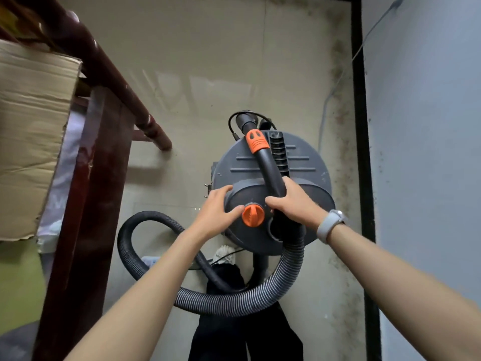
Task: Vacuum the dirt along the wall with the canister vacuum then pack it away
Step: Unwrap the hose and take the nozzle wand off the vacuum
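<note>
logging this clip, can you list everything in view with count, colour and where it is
vacuum: one, dark grey, on the floor by the right wall
orange knob: one, on the vacuum's top
wand: one, black with an orange collar, lying over the vacuum
hose: one, grey ribbed, looped on the floor in front
cardboard: one, tan, far left
wooden frame: one, dark red, left
watch: one, grey, right wrist
left hand: touches the knob
right hand: grips the wand

Right hand (291, 204) grips the black curved plastic wand (270, 170) over the round grey canister vacuum (307, 162) — left hand (217, 214) rests open-fingered on its motor cap (250, 194), beside the orange knob (253, 214).
</note>
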